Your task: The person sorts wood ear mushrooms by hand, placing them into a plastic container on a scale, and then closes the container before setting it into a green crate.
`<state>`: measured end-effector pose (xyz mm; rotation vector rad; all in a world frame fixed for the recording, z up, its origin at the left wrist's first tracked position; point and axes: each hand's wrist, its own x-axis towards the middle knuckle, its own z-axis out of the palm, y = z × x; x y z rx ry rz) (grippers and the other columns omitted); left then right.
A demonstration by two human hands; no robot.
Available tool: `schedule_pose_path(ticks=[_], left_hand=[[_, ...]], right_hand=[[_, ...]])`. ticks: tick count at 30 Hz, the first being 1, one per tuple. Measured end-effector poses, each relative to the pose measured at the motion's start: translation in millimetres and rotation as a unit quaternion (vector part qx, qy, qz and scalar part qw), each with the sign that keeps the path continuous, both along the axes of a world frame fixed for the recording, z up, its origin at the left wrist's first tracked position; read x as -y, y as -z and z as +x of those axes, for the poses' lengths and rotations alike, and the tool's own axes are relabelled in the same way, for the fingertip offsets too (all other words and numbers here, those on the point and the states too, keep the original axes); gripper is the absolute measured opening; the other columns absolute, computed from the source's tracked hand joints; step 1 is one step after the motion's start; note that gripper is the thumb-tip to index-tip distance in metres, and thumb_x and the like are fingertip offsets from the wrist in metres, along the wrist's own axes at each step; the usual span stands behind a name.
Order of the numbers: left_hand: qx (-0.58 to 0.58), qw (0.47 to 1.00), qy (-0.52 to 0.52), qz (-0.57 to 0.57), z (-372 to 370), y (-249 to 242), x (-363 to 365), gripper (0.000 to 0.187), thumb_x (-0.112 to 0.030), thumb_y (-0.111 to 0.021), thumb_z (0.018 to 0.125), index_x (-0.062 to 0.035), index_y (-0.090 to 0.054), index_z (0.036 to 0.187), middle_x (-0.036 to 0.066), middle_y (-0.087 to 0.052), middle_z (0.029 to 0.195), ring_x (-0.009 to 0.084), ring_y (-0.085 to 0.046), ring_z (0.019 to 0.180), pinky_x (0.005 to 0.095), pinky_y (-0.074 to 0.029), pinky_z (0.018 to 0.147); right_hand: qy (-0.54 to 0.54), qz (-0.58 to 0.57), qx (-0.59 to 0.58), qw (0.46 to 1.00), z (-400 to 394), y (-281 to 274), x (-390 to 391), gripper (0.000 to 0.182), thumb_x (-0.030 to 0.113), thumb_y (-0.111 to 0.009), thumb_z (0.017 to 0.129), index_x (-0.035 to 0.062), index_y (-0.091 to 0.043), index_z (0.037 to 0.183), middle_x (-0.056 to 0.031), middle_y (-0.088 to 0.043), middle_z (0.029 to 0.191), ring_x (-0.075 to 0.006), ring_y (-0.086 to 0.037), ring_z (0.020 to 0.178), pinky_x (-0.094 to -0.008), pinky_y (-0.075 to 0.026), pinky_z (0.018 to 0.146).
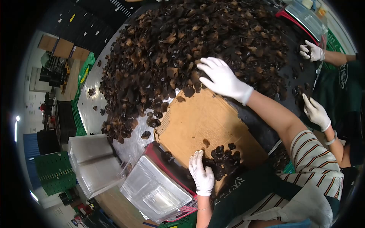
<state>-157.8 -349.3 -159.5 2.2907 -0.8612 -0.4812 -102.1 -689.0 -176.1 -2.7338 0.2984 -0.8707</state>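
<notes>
In the head view, clear plastic trays (156, 188) lie in a stack near the lower edge, beside a dark red container (167, 161) with dark contents that I can't make out. More clear containers (93, 163) stand to the left, by a green crate (56, 173). At the upper right, another clear box (306, 21) sits over a red rim.

The fungus pieces (182, 49) are heaped across the metal counter (91, 108): curled, ruffled and dark brown to black, some with a moist shine and lighter tan patches. A smaller cluster (224, 161) lies on the flat brown cardboard (201, 121) (its surface is marked with small specks).

The left hand (201, 174), white-gloved, is open beside that cluster, its fingers nearly together and thumb apart. The right hand (224, 81), also gloved, is open with fingers spread at the heap's edge. A co-worker's gloved hands (315, 112) are at the far right, one holding a dark piece (308, 50).
</notes>
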Motion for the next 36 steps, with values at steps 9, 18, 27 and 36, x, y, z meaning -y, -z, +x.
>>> schedule_pose_path(ticks=[9,18,27,36], left_hand=[[-0.012,1.0,-0.021,0.015,6.9,-9.5,8.3,0.071,0.001,-0.051,0.067,-0.0059,-0.049,0.137,0.02,-0.05,0.136,0.0384,-0.042,0.124,0.0458,-0.028,0.109],[0.028,0.997,0.017,0.063,6.5,-9.1,20.5,0.071,0.0,-0.051,0.068,-0.0071,-0.048,0.139,0.017,-0.047,0.141,0.0374,-0.041,0.122,0.0462,-0.028,0.109],[-0.002,0.999,0.004,0.037,11.3,-11.2,18.8,0.065,0.0,-0.052,0.068,-0.0067,-0.053,0.133,0.015,-0.051,0.138,0.0367,-0.042,0.122,0.0451,-0.028,0.108],[-0.011,0.997,0.078,0.015,9.6,-11.7,12.2,0.035,0.003,-0.051,0.068,-0.0055,-0.07,0.097,0.015,-0.067,0.11,0.0373,-0.054,0.111,0.0476,-0.033,0.109]], right_hand=[[-0.287,-0.042,-0.098,0.952,-60.8,-10.2,-48.6,0.017,0.026,-0.068,0.078,0.01,-0.068,0.085,-0.0075,-0.065,0.103,-0.026,-0.058,0.102,-0.0428,-0.045,0.091],[0.053,0.016,-0.024,0.998,13.3,6.2,-0.5,0.065,0.04,-0.068,0.077,0.0021,-0.052,0.128,-0.0165,-0.057,0.118,-0.0309,-0.049,0.117,-0.0435,-0.035,0.102],[-0.246,0.042,-0.167,0.954,-8.9,0.6,-58.2,0.053,0.032,-0.072,0.072,0.0138,-0.055,0.119,-0.0053,-0.062,0.103,-0.0227,-0.053,0.106,-0.0379,-0.038,0.089],[-0.172,0.237,-0.208,0.933,-74.5,-41.6,-36.1,0.057,0.022,-0.07,0.068,0.0134,-0.059,0.124,-0.0089,-0.066,0.102,-0.0285,-0.057,0.103,-0.0392,-0.036,0.1]])
